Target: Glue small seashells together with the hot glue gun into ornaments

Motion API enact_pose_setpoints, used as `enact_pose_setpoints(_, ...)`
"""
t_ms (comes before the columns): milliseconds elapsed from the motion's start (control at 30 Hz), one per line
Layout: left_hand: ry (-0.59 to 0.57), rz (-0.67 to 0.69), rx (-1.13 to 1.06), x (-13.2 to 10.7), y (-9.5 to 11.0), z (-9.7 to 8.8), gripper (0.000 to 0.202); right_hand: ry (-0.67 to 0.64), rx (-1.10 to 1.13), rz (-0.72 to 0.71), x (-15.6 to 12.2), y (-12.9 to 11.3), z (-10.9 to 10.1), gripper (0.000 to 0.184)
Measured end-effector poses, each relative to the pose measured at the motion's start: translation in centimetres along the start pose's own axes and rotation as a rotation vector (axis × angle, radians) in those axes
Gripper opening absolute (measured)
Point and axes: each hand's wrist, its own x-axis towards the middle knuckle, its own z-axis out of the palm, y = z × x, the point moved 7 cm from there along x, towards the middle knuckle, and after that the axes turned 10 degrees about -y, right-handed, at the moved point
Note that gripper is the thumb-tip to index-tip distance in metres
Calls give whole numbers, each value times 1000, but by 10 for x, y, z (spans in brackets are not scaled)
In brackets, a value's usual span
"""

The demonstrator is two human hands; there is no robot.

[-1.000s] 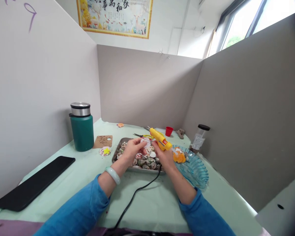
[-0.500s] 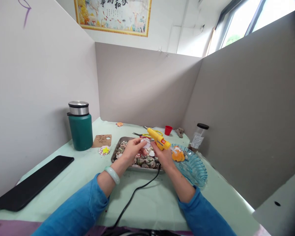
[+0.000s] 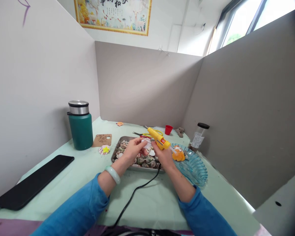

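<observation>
My right hand (image 3: 165,158) is wrapped round a yellow hot glue gun (image 3: 158,137), whose nozzle points up and to the left, away from me. A black cord (image 3: 137,189) trails from it toward the table's front edge. In my left hand (image 3: 133,150) a small white flat piece (image 3: 146,143) is pinched between thumb and fingers, close beside my right hand. Whether it is a shell or a cut disc I cannot tell. Both hands are over a metal tray (image 3: 137,169) full of shells (image 3: 144,161).
Right of the tray lies a blue glass dish (image 3: 196,170) holding orange pieces (image 3: 178,155). Scissors (image 3: 140,134), a red cup (image 3: 168,129) and a lidded jar (image 3: 198,137) stand behind. To the left are a green bottle (image 3: 80,131), a brown card (image 3: 102,140), a flower-decorated disc (image 3: 104,150) and a black slab (image 3: 33,183).
Almost nothing differs. Both hands keep the same hold, and the white piece has shifted very slightly; the view has moved a touch.
</observation>
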Motion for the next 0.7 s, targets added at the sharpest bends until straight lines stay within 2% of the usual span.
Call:
enact_pose_setpoints(167,13,14,0,-2,3,1,36,-1,-5,-16,0,-1,1,39)
enact_pose_setpoints(367,9,18,-26,-3,5,3,40,67,1,-68,1,0,0,35)
enact_pose_setpoints(700,50,15,-81,1,-2,-4,43,100,-28,-53,1,7,2,39)
